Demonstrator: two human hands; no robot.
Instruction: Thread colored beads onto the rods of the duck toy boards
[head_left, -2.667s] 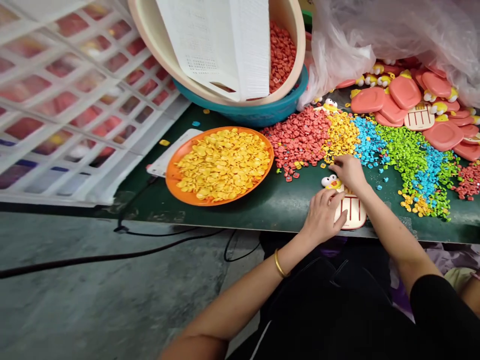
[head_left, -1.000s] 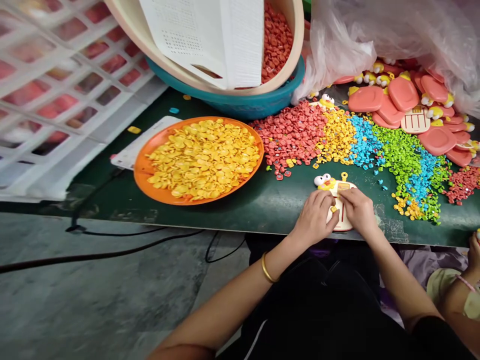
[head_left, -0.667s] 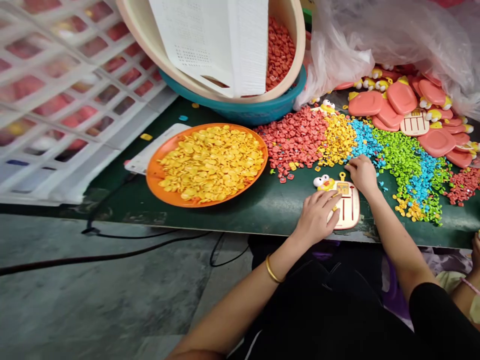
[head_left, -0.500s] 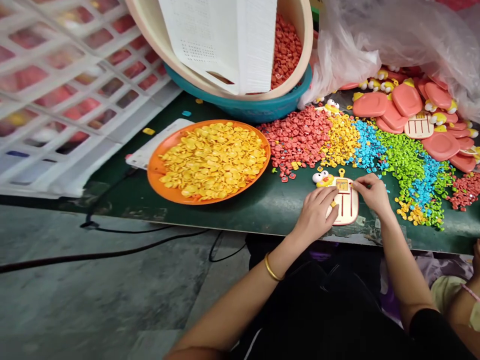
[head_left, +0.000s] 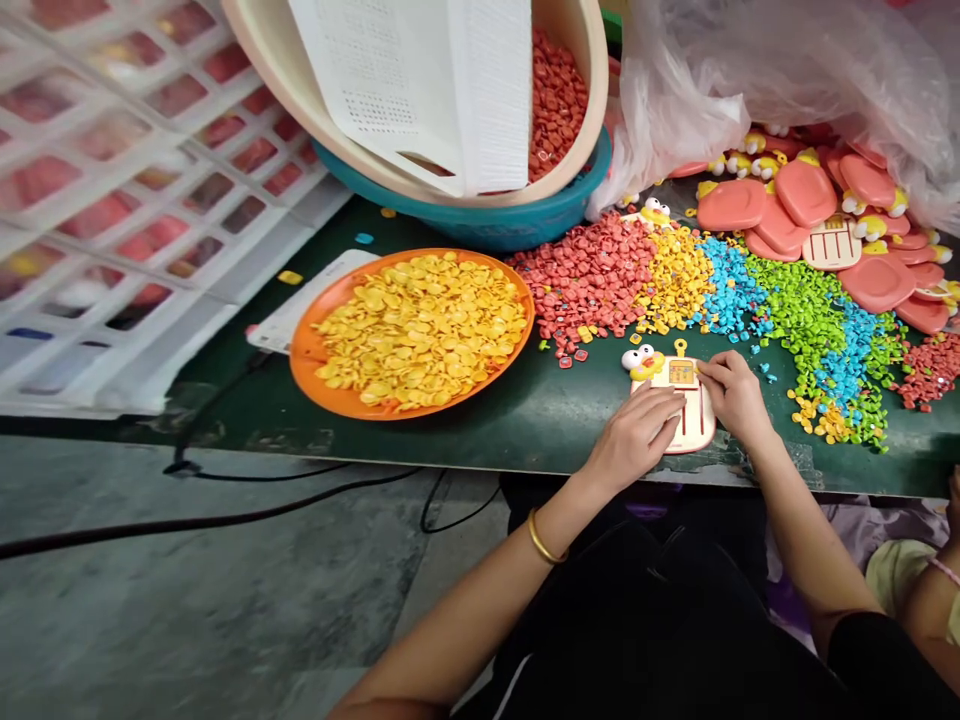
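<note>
A cream duck toy panel [head_left: 694, 415] with red slots, a duck head and a yellow bead on top lies near the green table's front edge. My left hand [head_left: 636, 438] lies across its left side and holds it down. My right hand [head_left: 736, 396] sits at the panel's upper right corner, its fingertips pinched on a small bead that they mostly hide. Behind the toy lie piles of red beads [head_left: 592, 278], yellow beads [head_left: 677, 275], blue beads [head_left: 729, 285] and green beads [head_left: 804, 300].
An orange plate [head_left: 301, 352] of yellow discs sits to the left. Behind it a beige basin [head_left: 585, 120] of red pieces rests in a teal basin [head_left: 487, 218]. White crates [head_left: 112, 200] stand at the left and pink toy backs [head_left: 806, 190] at the right. Another person's arm [head_left: 934, 600] shows at lower right.
My right hand reached out to the blue bead pile, then came back with pinched fingers to the panel's upper right corner. My left hand stayed on the panel.
</note>
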